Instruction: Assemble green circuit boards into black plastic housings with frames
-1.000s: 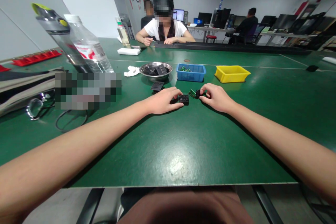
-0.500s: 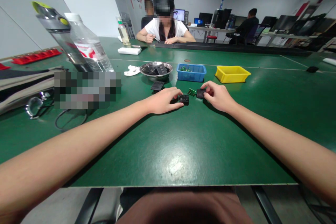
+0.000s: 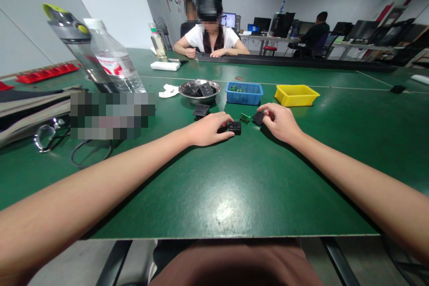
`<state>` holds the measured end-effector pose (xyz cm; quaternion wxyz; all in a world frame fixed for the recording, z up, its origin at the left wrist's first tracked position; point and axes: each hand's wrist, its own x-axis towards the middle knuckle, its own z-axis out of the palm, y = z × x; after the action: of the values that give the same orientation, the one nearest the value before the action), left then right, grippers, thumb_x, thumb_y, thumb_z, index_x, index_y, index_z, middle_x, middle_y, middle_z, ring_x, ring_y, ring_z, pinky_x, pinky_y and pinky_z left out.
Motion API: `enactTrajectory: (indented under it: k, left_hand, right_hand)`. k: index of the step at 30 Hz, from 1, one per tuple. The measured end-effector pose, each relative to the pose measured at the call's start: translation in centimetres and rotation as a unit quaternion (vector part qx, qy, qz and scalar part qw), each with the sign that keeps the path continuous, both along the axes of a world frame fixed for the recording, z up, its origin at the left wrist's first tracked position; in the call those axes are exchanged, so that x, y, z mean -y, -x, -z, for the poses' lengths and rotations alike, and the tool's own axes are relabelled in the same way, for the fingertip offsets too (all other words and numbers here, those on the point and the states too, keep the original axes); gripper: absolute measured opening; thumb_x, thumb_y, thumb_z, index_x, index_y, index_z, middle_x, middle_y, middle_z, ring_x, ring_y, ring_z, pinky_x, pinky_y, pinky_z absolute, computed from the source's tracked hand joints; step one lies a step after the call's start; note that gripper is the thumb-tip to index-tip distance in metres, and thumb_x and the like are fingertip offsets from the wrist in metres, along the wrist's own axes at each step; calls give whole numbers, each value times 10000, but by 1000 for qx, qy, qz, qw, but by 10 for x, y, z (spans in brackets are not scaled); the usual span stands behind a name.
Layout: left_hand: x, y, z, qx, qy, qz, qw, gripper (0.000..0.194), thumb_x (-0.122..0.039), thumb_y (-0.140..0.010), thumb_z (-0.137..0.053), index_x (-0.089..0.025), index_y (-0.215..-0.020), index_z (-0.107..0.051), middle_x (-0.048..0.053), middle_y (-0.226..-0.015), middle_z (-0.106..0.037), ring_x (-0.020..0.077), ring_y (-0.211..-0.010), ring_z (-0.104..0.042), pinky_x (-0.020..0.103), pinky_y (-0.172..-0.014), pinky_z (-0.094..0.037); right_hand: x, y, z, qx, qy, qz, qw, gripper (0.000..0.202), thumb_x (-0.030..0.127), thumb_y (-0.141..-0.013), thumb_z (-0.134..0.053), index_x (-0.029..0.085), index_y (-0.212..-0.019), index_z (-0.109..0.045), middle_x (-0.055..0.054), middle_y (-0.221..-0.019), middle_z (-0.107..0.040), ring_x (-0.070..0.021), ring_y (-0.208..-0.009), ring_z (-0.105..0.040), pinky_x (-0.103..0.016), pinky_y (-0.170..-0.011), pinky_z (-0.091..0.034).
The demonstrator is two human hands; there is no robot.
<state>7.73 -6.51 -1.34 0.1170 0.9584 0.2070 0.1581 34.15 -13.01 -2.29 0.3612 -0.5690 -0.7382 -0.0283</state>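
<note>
My left hand [image 3: 212, 128] rests low over the green table, its thumb and fingers closed around the left side of a small black plastic housing [image 3: 235, 128]. In my right hand [image 3: 280, 121] a flat black plastic cover [image 3: 258, 118] is pinched between thumb and fingers, tilted just above the tabletop. Between the two hands lies a small green circuit board [image 3: 244, 118], touched by neither. Another black plastic part [image 3: 201, 111] sits behind my left hand, partly hidden by it.
Beyond my hands stand a metal bowl [image 3: 188, 94] of black parts, a blue bin [image 3: 244, 97] holding green circuit boards, and a yellow bin [image 3: 296, 98]. Bottles [image 3: 117, 69] and glasses [image 3: 43, 138] are at left. A person [image 3: 231, 38] sits across the table.
My right hand has tilted the black cover up and turned it, shifting it slightly away from the circuit board. My left hand and the housing stay where they were.
</note>
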Motion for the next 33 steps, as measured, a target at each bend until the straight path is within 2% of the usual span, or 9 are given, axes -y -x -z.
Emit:
enactTrajectory:
  k: [7,13,27,33]
  left_hand:
    - [1,0,0,-3,-3,-1,1000,352,-458,-935,-570,-148,-1090,-630,49,-883,-614,201,-807,-591,324,-785,-469]
    - [1,0,0,-2,-3,0,1000,356,-461,-934,-568,-147,-1090,-630,58,-893,-621,207,-815,-599,326,-785,-471]
    - [0,1,0,-2,-1,-1,1000,365,-475,-933,-551,-150,-1082,-627,63,-906,-620,215,-836,-606,337,-794,-477]
    - [1,1,-1,-6,1,-2,1000,365,-475,-934,-548,-152,-1088,-624,64,-911,-622,218,-839,-609,349,-807,-484]
  right_hand:
    - [-2,-3,2,12,1,-38,999,342,88,-835,-490,180,-984,-784,-70,-829,-678,-217,-775,-616,-337,-757,-477]
    - [-4,-6,4,-16,-12,-45,999,242,129,-862,-549,186,-945,-769,-54,-816,-691,-191,-710,-601,-324,-720,-480]
    - [-6,-6,6,-41,5,-43,998,296,40,-780,-525,191,-911,-743,-63,-879,-739,-212,-780,-653,-341,-763,-512]
    - [-4,-4,5,-46,8,-36,998,295,45,-789,-508,192,-905,-736,-63,-891,-748,-213,-801,-670,-343,-781,-519]
